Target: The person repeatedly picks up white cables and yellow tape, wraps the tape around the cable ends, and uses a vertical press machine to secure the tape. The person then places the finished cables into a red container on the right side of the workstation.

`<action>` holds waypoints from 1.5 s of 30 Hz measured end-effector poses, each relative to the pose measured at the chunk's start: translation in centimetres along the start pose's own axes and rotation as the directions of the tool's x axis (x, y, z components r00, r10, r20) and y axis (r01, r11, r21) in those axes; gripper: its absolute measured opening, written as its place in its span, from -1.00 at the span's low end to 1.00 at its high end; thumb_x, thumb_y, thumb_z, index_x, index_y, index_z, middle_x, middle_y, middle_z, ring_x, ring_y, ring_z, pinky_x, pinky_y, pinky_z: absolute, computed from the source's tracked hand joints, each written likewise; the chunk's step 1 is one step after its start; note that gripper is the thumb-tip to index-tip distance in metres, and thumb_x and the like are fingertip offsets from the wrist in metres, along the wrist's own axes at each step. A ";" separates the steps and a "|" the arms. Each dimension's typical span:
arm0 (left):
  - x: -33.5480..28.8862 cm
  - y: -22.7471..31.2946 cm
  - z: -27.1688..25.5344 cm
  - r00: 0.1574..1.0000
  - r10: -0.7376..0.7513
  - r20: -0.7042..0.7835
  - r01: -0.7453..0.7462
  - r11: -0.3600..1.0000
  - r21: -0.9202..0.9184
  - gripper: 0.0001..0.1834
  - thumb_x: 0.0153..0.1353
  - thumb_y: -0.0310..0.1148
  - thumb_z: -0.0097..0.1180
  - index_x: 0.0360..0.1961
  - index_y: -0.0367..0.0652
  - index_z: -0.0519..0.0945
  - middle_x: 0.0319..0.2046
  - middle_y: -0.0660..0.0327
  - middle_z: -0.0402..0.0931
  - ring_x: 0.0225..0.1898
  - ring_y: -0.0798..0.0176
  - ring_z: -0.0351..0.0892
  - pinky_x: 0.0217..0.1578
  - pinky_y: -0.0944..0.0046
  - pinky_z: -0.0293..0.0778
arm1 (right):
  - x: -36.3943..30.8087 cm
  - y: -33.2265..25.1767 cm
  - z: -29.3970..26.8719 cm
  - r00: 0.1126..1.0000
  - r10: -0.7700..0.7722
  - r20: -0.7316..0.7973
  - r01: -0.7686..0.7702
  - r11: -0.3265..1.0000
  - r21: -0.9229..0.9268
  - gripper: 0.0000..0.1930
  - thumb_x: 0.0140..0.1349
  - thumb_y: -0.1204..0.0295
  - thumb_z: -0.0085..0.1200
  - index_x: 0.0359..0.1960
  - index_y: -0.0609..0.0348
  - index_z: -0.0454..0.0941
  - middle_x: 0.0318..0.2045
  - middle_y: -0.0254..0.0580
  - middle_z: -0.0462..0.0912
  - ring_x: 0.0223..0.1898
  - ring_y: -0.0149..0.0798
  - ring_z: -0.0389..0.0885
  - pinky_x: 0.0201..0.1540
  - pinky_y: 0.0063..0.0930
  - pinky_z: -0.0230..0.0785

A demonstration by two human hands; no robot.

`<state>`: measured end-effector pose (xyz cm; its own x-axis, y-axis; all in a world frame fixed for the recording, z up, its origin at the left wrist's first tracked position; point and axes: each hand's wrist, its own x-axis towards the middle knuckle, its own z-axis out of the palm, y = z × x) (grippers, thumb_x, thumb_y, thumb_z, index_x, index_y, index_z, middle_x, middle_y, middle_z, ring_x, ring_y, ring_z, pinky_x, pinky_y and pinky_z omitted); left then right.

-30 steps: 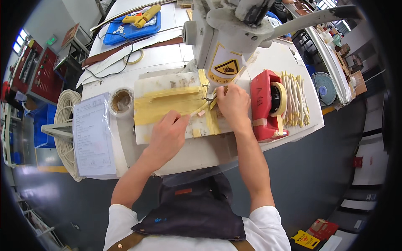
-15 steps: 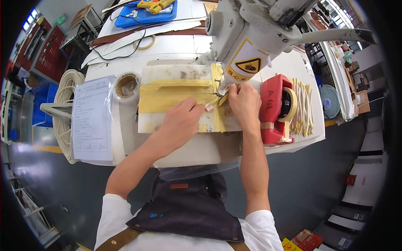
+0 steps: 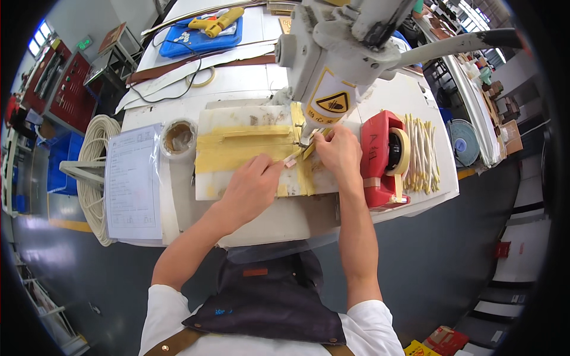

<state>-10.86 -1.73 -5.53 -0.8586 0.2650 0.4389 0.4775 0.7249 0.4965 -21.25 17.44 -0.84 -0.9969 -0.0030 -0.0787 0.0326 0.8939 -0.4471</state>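
Note:
My left hand point(image 3: 252, 183) is closed in a pinch at a small pale strip with a pinkish end point(image 3: 290, 161), just above a white board point(image 3: 249, 117) covered in bands of yellow tape. Close by on the right, my right hand point(image 3: 341, 155) is closed, its fingertips right beside the lower tip point(image 3: 306, 137) of a grey-white machine head point(image 3: 335, 65) bearing a yellow warning label. A narrow yellow piece shows below those fingertips. Whether they grip it is hidden by the hand.
Right of the board stand a red tape dispenser point(image 3: 374, 155) and a row of yellow-tipped white cords point(image 3: 421, 154). To the left are a tape roll point(image 3: 178, 138), a sleeved paper sheet point(image 3: 133, 184) and coiled cord point(image 3: 92, 196). A blue tray point(image 3: 172, 47) holds a yellow glue gun point(image 3: 219, 24).
The view has shifted, so the machine and board appear slightly lower and to the left. Both hands keep nearly the same places beside the machine tip, still closed.

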 end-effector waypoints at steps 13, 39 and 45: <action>0.1 -0.1 0.1 0.997 -0.016 -0.073 0.009 0.995 -0.098 -0.77 0.23 -0.58 0.19 -0.09 -0.28 0.70 -0.32 0.08 0.51 -0.35 0.01 0.56 -0.33 0.09 0.50 | -0.2 0.7 0.8 0.998 -0.055 -0.033 0.056 0.998 0.042 -0.29 0.19 0.20 0.19 0.35 0.32 0.40 -0.29 0.15 0.76 -0.16 0.21 0.75 -0.04 0.02 0.55; -0.2 -0.3 0.2 0.999 -0.020 -0.044 0.015 0.994 -0.106 -0.78 0.29 -0.56 0.14 -0.06 -0.31 0.66 -0.28 0.04 0.50 -0.28 -0.05 0.57 -0.25 0.07 0.52 | -3.2 -11.3 -24.3 0.508 -0.315 -0.802 0.847 0.010 0.532 -0.78 0.39 0.27 0.06 -0.42 0.03 0.47 -0.67 -0.45 0.38 -0.72 -0.48 0.22 -0.53 -0.51 0.11; 0.0 0.0 0.3 0.999 -0.004 -0.045 0.000 0.995 -0.096 -0.78 0.27 -0.58 0.16 -0.06 -0.32 0.68 -0.29 0.04 0.50 -0.30 -0.03 0.57 -0.27 0.08 0.52 | -3.3 -3.4 -25.3 0.466 -0.675 -0.572 0.627 -0.203 0.752 -0.69 0.48 0.23 -0.21 -0.42 0.08 0.39 -0.57 -0.34 0.31 -0.49 -0.36 0.26 -0.20 -0.31 0.10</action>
<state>-10.88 -1.54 -5.76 -0.8512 0.2329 0.4704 0.4934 0.6607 0.5657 -19.87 25.78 23.49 -0.5275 -0.3489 0.7746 -0.5781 -0.5207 -0.6282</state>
